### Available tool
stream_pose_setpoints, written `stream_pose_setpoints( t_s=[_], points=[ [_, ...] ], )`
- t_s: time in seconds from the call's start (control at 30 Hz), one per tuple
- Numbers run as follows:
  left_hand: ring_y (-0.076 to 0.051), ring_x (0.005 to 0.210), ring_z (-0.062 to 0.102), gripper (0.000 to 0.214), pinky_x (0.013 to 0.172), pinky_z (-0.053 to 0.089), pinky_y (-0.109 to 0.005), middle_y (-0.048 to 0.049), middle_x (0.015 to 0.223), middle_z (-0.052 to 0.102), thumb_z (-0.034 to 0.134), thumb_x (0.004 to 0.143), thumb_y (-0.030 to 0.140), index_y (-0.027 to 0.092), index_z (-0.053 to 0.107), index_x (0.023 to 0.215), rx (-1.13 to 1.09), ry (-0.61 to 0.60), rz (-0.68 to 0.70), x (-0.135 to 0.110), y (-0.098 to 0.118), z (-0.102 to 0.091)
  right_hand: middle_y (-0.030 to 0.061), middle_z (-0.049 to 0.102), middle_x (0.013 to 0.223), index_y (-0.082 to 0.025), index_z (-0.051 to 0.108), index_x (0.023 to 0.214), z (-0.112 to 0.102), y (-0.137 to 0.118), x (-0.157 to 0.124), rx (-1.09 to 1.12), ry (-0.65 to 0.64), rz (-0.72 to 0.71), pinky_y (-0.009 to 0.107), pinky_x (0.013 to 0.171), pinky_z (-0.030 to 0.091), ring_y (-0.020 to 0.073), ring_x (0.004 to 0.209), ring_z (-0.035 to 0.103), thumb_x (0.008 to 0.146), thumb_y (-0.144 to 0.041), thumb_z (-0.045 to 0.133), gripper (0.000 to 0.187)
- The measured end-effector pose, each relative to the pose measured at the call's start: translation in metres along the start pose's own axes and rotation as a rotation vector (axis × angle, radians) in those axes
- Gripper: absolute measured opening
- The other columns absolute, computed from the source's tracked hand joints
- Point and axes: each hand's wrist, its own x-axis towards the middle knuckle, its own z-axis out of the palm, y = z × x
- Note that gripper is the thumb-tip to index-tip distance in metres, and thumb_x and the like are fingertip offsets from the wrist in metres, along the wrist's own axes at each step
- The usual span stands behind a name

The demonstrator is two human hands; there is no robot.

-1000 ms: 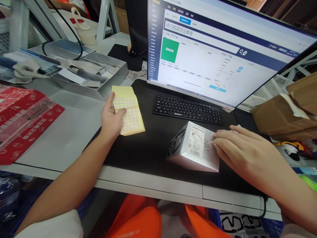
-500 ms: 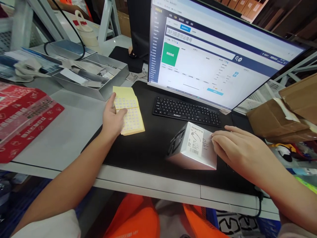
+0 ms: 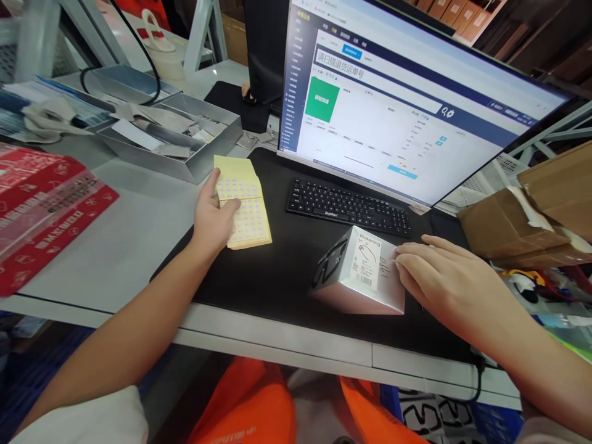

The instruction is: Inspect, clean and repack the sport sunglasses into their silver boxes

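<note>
My left hand [image 3: 215, 213] grips a yellow pad of sticker sheets [image 3: 250, 213], thumb on top, above the black desk mat [image 3: 259, 283]. Rows of small printed labels cover the sheets. In front of me a silver box [image 3: 365, 290] marked "Wakening" rests on the mat. It bears a white barcode label [image 3: 367, 262] and handwritten digits. My right hand [image 3: 430, 271] is at the box's right upper edge, its fingers bent and pressed together, the tips touching the box. Whatever may be between these fingertips is too small or hidden to make out.
A black keyboard [image 3: 346, 206] lies below the large monitor [image 3: 370, 105]. Grey trays with papers [image 3: 185, 139] and a red package [image 3: 50, 216] are on the left. Cardboard boxes [image 3: 513, 222] stand at the right. A co-worker's hand [image 3: 247, 92] shows behind the monitor.
The view has shifted slightly. My left hand still holds the sticker pad, and my right fingertips stay at the box's edge; the box has not visibly moved.
</note>
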Motion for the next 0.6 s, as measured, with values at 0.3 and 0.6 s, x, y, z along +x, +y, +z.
stream_pose_setpoints(
  t_s=[0.3,0.6],
  points=[
    [-0.025,0.116,0.071,0.092,0.103,0.059,-0.043,-0.011,0.144,0.064,0.068,0.077,0.005,0.022,0.032,0.159,-0.009,-0.016,-0.01,-0.001,0.002,0.002,0.0068,0.077,0.099,-0.018,0.061,0.086,0.002,0.003,-0.003,0.065,-0.002,0.037,0.045,0.097,0.053,0.0201,0.082,0.073,0.101,-0.012,0.048,0.02],
    [-0.029,0.105,0.075,0.097,0.099,0.06,-0.051,-0.0133,0.132,0.071,0.068,0.079,0.006,0.02,0.021,0.163,0.101,0.01,-0.122,0.01,0.011,-0.006,0.0049,0.079,0.096,-0.023,0.074,0.099,0.033,0.038,-0.045,0.332,0.179,0.539,0.038,0.079,0.057,0.0245,0.086,0.075,0.097,-0.03,0.058,0.019]
  ],
)
